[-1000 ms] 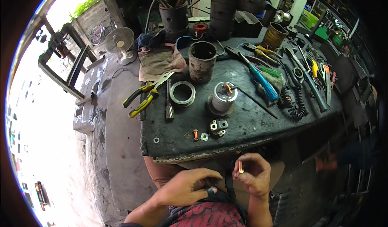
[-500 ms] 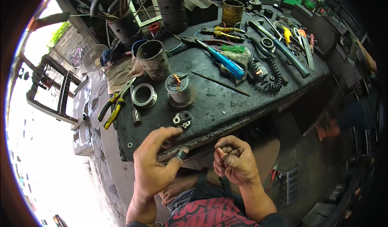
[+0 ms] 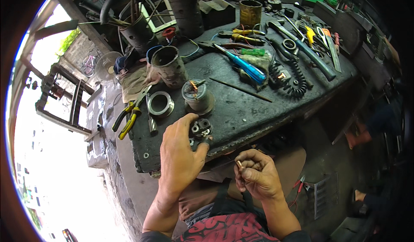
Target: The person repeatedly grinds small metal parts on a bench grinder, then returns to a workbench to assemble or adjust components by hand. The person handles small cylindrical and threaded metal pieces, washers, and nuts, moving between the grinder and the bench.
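My left hand [image 3: 181, 149] is at the near edge of the workbench, its thumb and forefinger closed around a small dark metal part [image 3: 201, 126] with round holes and shiny spots. The part rests on the bench top. To the right, in front of the bench edge, my right hand [image 3: 258, 176] pinches a small copper-coloured metal piece [image 3: 240, 165] between thumb and fingers. Just beyond the metal part stands a grey spool [image 3: 197, 97] with copper-coloured bits on top. A pale metal ring [image 3: 160, 103] lies to its left.
Yellow-black pliers [image 3: 127, 117] and a drill-bit-like tool [image 3: 152, 124] lie left. A dirty can [image 3: 169, 69] stands behind. Farther right are a thin rod [image 3: 240, 89], a blue-handled screwdriver [image 3: 246, 67], a coiled black cord [image 3: 297, 84] and a long wrench [image 3: 308, 52]. Another person's foot [image 3: 359, 137] shows at right.
My left hand has moved up and forward from the bench edge to the dark metal part, and its fingers have come around it. My right hand keeps its copper-coloured piece, now turned slightly.
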A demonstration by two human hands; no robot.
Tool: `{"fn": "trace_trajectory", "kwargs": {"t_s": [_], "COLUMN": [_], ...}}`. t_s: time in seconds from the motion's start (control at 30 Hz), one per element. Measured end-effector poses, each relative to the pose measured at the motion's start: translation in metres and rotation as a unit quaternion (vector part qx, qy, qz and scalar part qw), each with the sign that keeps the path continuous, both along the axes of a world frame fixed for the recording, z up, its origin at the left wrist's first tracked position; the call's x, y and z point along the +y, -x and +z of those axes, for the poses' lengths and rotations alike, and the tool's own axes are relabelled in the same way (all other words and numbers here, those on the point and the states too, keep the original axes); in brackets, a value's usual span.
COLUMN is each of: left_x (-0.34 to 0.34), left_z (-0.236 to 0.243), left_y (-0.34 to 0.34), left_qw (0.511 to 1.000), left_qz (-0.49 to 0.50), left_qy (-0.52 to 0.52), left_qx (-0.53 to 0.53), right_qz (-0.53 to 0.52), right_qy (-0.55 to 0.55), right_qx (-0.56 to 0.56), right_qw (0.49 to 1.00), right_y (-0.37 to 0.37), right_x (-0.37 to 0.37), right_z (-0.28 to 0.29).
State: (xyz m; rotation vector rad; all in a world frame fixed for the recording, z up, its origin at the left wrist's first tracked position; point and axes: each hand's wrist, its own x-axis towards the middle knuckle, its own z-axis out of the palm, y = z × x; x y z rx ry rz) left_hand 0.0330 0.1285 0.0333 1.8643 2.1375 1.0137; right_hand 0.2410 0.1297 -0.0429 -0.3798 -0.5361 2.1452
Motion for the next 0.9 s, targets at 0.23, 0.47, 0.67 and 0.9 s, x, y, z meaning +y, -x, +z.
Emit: {"fn": "trace_trajectory", "kwargs": {"t_s": [0.23,0.47,0.67,0.9], "left_x": [0.003,-0.008,-0.057,-0.074], "left_z": [-0.006,-0.002,0.01,0.007], "left_y": [0.001,0.009,0.055,0.071], "left_qw": [1.0,0.998,0.983,0.996], "left_qz": [-0.014,-0.03,0.108,0.03], "left_qy": [0.0,-0.056,-0.114,-0.016], "left_qx": [-0.021,-0.005,-0.093,0.084], "right_qz": [-0.01,-0.035,-0.042,0.018], "right_qy": [0.016,-0.007,-0.006,0.0], "right_qx": [-0.032,-0.087,-0.078,-0.069], "right_qw": [0.999,0.996,0.996,0.997], "right_y": [0.001,-0.002,-0.005,0.014], "right_x": [-0.006,-0.012,-0.015,-0.016], "right_z": [-0.002,-0.005,-0.017,-0.023]}}
